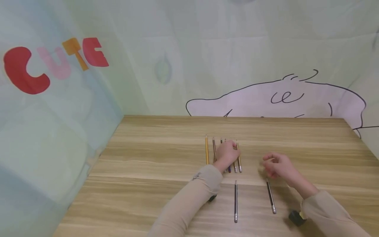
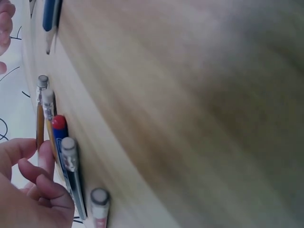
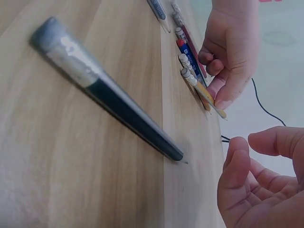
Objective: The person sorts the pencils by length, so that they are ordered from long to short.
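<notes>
My left hand (image 1: pixel 227 152) reaches over a row of several pencils on the wooden table. Its thumb and finger pinch the rightmost, a golden-yellow pencil (image 3: pixel 204 92), near the pointed end. Beside that lie another yellow pencil (image 2: pixel 49 109), a blue pencil with a red end (image 2: pixel 60 135) and a dark pencil (image 2: pixel 71 159). Farther left are a brown pencil (image 1: pixel 214 149) and a yellow-orange pencil (image 1: pixel 206 149). Holding nothing, my right hand (image 1: pixel 278 167) hovers with loosely bent fingers just beyond the tip of a black pencil (image 1: pixel 270 197).
A second black pencil (image 1: pixel 236 201) lies apart from the row, nearer to me. Printed cloth (image 1: pixel 148 75) hangs along the back and left edges of the table (image 1: pixel 133 191). A small black object (image 1: pixel 297 218) is at the right sleeve.
</notes>
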The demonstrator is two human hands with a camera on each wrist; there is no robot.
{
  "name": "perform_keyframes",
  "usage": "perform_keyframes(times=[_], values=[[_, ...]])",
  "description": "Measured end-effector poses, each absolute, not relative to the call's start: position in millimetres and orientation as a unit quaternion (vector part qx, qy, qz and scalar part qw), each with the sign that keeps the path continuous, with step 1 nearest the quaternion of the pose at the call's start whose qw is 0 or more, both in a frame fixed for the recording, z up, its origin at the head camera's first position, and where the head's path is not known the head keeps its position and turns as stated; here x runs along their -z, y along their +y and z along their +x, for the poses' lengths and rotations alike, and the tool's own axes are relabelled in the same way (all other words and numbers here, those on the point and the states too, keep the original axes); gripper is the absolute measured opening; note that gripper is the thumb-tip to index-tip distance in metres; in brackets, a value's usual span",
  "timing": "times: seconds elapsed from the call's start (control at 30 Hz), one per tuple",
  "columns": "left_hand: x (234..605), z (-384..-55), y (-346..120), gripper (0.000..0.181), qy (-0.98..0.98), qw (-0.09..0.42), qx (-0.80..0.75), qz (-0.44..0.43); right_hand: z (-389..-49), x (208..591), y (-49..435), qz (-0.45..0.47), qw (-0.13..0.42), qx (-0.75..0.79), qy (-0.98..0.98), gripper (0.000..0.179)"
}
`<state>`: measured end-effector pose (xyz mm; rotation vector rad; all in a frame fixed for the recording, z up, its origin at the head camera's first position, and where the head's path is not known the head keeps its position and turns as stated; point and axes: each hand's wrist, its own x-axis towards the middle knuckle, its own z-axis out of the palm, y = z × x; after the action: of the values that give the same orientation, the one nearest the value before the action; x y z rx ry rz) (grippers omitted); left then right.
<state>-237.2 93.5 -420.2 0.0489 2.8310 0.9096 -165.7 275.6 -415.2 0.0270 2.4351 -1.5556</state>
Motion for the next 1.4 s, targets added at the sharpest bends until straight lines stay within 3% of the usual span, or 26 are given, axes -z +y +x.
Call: perform_keyframes(times=[0.7, 0.9, 1.2, 1.4], values=[[417.6, -232.1, 100.9, 0.01, 0.963, 0.075, -0.258, 0.024, -157.8, 416.0, 275.4, 0.008, 0.131, 0.553, 0.823, 0.036], [418.4, -231.8, 101.6, 0.025, 0.969, 0.072, -0.233, 0.031, -157.3, 416.9, 276.3, 0.009, 0.132, 0.558, 0.819, 0.035], [420.6, -232.6, 102.2, 0.027, 0.969, 0.066, -0.237, 0.033, -157.0, 417.6, 278.2, 0.015, 0.135, 0.56, 0.818, 0.036], [419.2, -232.2, 101.5, 0.013, 0.967, 0.065, -0.244, 0.045, -155.8, 419.8, 280.6, 0.01, 0.133, 0.563, 0.816, 0.037]])
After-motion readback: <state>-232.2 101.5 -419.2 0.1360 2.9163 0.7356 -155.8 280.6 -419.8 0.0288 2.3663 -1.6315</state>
